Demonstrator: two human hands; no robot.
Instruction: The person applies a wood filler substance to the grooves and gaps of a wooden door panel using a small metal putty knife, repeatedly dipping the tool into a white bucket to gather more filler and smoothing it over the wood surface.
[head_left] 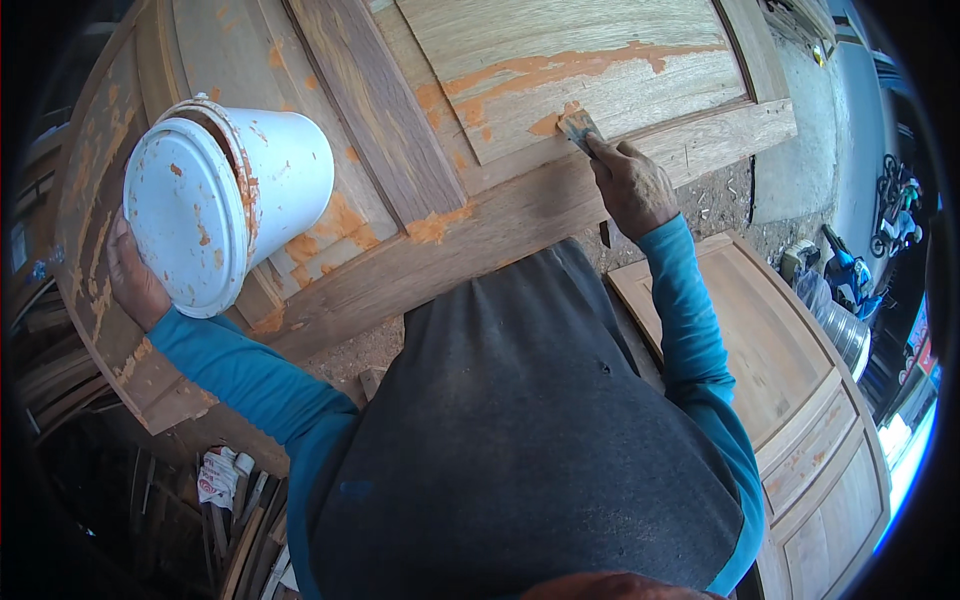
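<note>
Here we are at the wooden door (735, 130), our right hand (636, 185) clamped on a putty knife (578, 128), its blade at an orange filler patch (544, 125) on the panel (660, 98). We'd do well to lean the blade low, press evenly and draw along the grain, leaving no ridge. Over left, our left hand (138, 275) meets the lid (183, 225), ajar on the white bucket (287, 165); its fingers are partly hidden, so we can't tell that grip.
</note>
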